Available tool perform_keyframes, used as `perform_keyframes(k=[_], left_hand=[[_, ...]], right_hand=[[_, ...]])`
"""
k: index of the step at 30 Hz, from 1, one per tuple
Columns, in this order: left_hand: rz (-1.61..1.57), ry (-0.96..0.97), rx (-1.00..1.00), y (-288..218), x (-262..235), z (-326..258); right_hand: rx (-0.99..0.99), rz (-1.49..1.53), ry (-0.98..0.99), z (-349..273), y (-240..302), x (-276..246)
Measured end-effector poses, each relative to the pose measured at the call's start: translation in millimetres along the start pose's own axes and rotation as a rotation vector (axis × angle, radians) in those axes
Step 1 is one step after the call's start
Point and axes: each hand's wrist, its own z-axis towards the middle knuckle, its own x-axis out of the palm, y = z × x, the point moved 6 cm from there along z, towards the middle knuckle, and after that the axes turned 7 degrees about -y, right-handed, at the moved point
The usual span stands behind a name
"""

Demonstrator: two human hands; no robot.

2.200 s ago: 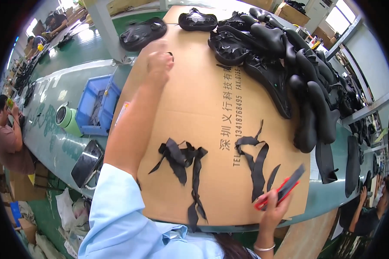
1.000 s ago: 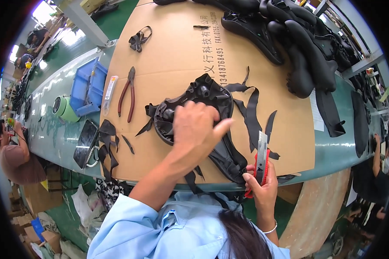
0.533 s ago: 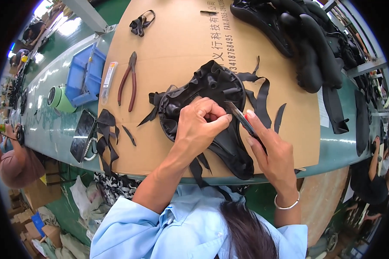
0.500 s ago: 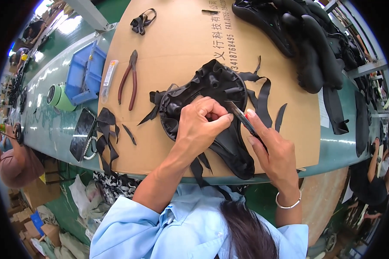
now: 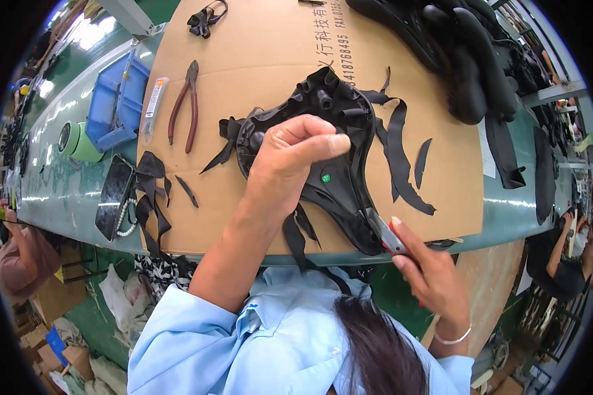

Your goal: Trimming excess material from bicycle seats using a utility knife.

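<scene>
A black bicycle saddle [image 5: 336, 197] lies upside down on a cardboard sheet [image 5: 250, 72], its narrow nose toward me and its cover gathered in folds around the wide rear rim. My left hand [image 5: 286, 158] is raised over the saddle's left side, fingers curled and thumb pressed against them. Whatever may be between them is hidden. In my right hand [image 5: 435, 276] is a utility knife [image 5: 392, 242] with a red and grey body. Its blade points at the nose's right edge, at or very close to it. Loose black strips [image 5: 398, 155] of cover material lie right of the saddle.
Left on the cardboard are red-handled cutting pliers [image 5: 183, 112], a clear blade case [image 5: 154, 108] and black scraps [image 5: 153, 197]. Beyond stand a blue bin [image 5: 115, 99], a green cup [image 5: 80, 141] and a phone [image 5: 114, 197]. More black saddles [image 5: 468, 66] are piled at the far right.
My right hand has brought the knife toward me, from the saddle's middle to its nose. My left hand has shifted slightly left and up, exposing a green sticker on the saddle's underside.
</scene>
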Motion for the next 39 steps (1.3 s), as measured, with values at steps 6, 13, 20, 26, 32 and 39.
perform_keyframes(k=[6,13,20,26,32,39], left_hand=[[-0.279,-0.054,0.134,3.6,-4.2,9.6],[-0.804,0.016,0.058,-4.0,-3.0,19.0],[1.265,0.577,0.601,-39.3,50.2,-38.8],[1.367,0.760,0.291,-23.1,16.9,-13.3],[1.290,0.706,0.195,-18.7,8.9,-2.9],[1.378,0.666,0.165,-13.8,10.3,3.8]], right_hand=[[0.039,-0.259,-0.324,-61.7,2.7,42.4],[-0.128,-0.403,-0.575,-79.7,-25.3,77.3],[0.198,0.348,-0.851,-85.2,-51.8,31.2],[-0.253,0.005,-0.619,-40.6,-15.6,25.0],[-0.355,-0.225,-0.380,-11.8,8.3,27.7],[-0.371,-0.578,-0.287,8.6,30.3,35.0]])
